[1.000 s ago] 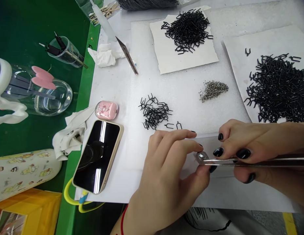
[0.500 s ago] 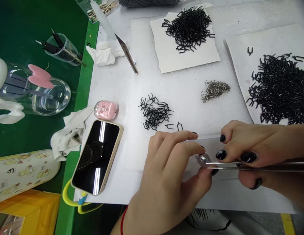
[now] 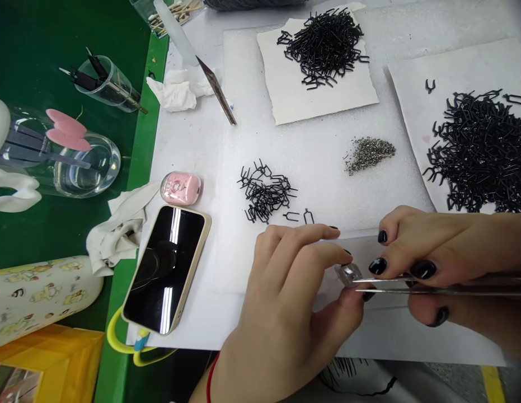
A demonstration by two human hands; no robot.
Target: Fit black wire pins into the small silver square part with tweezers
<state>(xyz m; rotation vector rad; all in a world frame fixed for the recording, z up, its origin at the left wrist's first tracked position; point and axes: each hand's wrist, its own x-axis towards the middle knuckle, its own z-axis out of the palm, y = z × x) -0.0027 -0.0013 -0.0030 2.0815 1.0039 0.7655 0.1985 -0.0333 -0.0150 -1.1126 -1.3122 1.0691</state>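
Note:
Between its thumb and index finger, my left hand (image 3: 294, 302) pinches a small shiny, clear-grey piece (image 3: 349, 273) whose exact kind I cannot make out. My right hand (image 3: 436, 252) is closed around a pair of metal tweezers (image 3: 465, 285), with the tips at the right side of that piece. Whether the tips grip anything is too small to tell. Just beyond my left hand lies a loose heap of small black forked parts (image 3: 266, 196), with two single ones beside it. A little pile of tiny metallic bits (image 3: 369, 154) sits farther back on the white foam sheet (image 3: 319, 168).
Bigger piles of black forked parts rest on white paper at the back (image 3: 327, 47) and right (image 3: 487, 151). A phone (image 3: 165, 268), pink case (image 3: 180, 188), metal blade (image 3: 216, 89) and crumpled tissue (image 3: 174, 92) lie left. A cup of tools (image 3: 107, 84) stands beyond the green edge.
The tweezer tips stand slightly farther apart at the shiny piece. Both hands stay almost in place, and the view has shifted very slightly.

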